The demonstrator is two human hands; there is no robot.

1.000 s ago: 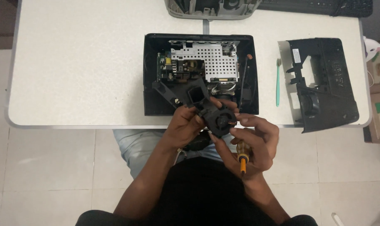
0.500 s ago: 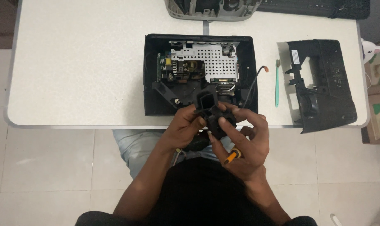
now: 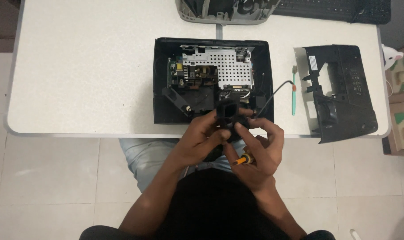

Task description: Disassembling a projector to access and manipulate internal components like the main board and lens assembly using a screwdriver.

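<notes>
1. A small black plastic part (image 3: 231, 116) is being gripped by both hands at the near edge of the table (image 3: 77, 66), just in front of the opened black case (image 3: 159, 80).
2. The left hand (image 3: 197, 142) is being kept closed on the part's left side.
3. The right hand (image 3: 259, 151) is being closed on its right side, while an orange-handled screwdriver (image 3: 242, 161) is being pinned under its fingers.
4. Compared with a second ago, the screwdriver is being tucked deeper into the palm, and the part is being turned so its square opening faces up; handling, not screwing, is judged under way.
5. A teal toothbrush (image 3: 294, 91) and a black cover (image 3: 344, 93) are lying right of the grip.
</notes>
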